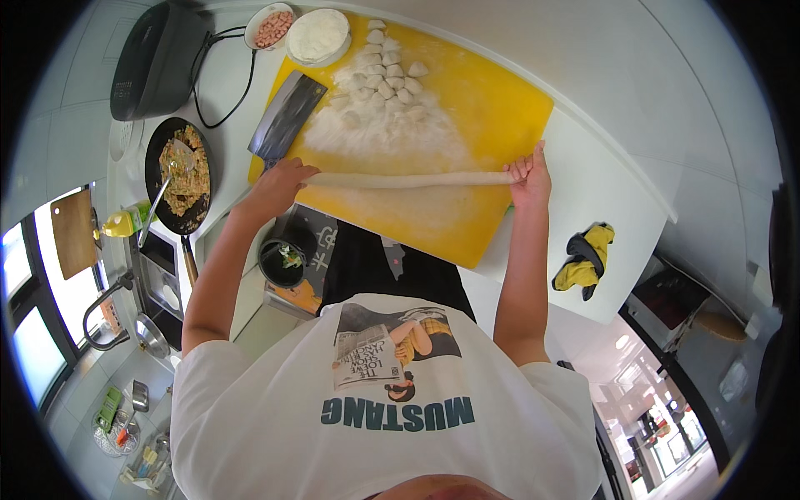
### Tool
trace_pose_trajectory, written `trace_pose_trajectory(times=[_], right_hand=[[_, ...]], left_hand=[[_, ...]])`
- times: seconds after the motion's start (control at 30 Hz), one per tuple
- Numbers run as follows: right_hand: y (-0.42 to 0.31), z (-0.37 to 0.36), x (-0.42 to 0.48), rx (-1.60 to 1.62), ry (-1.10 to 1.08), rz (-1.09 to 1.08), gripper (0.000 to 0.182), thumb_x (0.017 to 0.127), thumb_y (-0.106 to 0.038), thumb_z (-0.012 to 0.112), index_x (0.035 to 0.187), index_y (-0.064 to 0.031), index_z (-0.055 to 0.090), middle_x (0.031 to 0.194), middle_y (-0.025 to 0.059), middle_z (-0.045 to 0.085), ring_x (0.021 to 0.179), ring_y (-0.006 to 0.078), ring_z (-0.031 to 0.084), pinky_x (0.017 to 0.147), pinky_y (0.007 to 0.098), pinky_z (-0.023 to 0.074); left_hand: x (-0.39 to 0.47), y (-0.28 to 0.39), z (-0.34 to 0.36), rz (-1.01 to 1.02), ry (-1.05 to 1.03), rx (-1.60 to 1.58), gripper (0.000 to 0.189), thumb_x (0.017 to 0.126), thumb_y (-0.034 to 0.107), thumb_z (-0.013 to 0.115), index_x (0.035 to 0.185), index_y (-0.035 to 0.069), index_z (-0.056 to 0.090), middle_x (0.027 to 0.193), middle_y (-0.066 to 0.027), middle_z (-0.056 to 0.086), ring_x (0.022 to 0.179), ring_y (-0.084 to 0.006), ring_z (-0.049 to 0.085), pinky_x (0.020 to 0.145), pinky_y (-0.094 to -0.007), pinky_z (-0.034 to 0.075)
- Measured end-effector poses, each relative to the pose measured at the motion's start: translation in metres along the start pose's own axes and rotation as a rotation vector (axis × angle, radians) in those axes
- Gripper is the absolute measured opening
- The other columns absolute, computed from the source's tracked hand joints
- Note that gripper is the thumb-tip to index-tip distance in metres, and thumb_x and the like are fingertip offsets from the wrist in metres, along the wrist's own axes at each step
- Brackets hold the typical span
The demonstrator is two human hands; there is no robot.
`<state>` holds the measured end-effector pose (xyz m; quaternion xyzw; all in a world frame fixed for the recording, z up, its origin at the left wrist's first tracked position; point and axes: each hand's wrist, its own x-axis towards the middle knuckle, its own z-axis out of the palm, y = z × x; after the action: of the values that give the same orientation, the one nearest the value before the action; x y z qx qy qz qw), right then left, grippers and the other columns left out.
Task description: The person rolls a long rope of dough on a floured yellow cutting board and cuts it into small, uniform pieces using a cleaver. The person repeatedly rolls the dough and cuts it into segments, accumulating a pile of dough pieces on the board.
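A long rope of dough [406, 180] stretches between my hands across the near part of a yellow cutting board [494, 119]. My left hand [281, 185] grips its left end, close to the handle of a cleaver [288, 115]. At the board's right edge, my right hand [529, 179] holds the other end, the fingers curled around it and the thumb pointing away. Beyond the rope, small cut dough pieces [386, 75] lie in a heap on scattered white flour [362, 134]. The cleaver lies flat along the board's left side.
A bowl of flour [319, 36] and a bowl of pink diced food [272, 29] stand at the back. Left are a dark appliance [156, 62], a frying pan of chopped filling [187, 169] and an oil bottle [124, 220]. Yellow-black gloves [584, 261] lie at right; a dark bin [282, 261] stands below.
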<state>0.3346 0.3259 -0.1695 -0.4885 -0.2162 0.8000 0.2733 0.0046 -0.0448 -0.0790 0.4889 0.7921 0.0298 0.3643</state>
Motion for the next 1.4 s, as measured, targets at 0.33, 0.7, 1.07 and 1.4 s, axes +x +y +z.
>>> trace_pose_trajectory(times=[0.33, 0.7, 1.07, 1.4], right_hand=[[0.040, 0.081, -0.018, -1.389, 0.185, -1.411, 0.039, 0.100, -0.025, 0.065, 0.133, -0.0049, 0.064, 0.129, 0.0192, 0.061, 0.123, 0.0380, 0.055, 0.103, 0.0540, 0.0445], [0.187, 0.056, -0.134, -1.870, -0.800, -1.061, 0.064, 0.101, -0.038, 0.059, 0.158, -0.0141, 0.046, 0.171, 0.0134, 0.031, 0.158, 0.0416, 0.025, 0.124, 0.0682, 0.0173], [0.178, 0.116, -0.084, -1.923, -0.628, -1.162, 0.059, 0.103, -0.039, 0.058, 0.156, -0.0140, 0.048, 0.168, 0.0171, 0.035, 0.156, 0.0426, 0.028, 0.122, 0.0714, 0.0180], [0.180, 0.157, -0.088, -1.757, -0.575, -1.271, 0.044, 0.088, -0.021, 0.075, 0.129, -0.0088, 0.065, 0.123, 0.0125, 0.059, 0.122, 0.0338, 0.055, 0.104, 0.0564, 0.0436]], left_hand=[[0.026, -0.004, 0.022, -0.022, 0.719, 0.045, 0.057, 0.096, 0.010, 0.060, 0.151, -0.002, 0.047, 0.158, -0.0216, 0.044, 0.148, -0.0394, 0.040, 0.121, -0.0477, 0.036], [-0.013, 0.036, 0.138, -0.136, 0.649, 0.000, 0.075, 0.098, 0.038, 0.061, 0.159, 0.002, 0.038, 0.170, -0.0265, 0.025, 0.158, -0.0452, 0.021, 0.126, -0.0617, 0.017], [0.053, 0.021, 0.086, -0.093, 0.802, 0.042, 0.067, 0.100, 0.040, 0.058, 0.159, 0.010, 0.044, 0.170, -0.0208, 0.028, 0.159, -0.0419, 0.021, 0.124, -0.0678, 0.013], [0.069, 0.019, 0.057, -0.091, 0.850, 0.056, 0.065, 0.098, 0.036, 0.061, 0.158, 0.014, 0.046, 0.169, -0.0182, 0.031, 0.159, -0.0409, 0.023, 0.123, -0.0708, 0.011]])
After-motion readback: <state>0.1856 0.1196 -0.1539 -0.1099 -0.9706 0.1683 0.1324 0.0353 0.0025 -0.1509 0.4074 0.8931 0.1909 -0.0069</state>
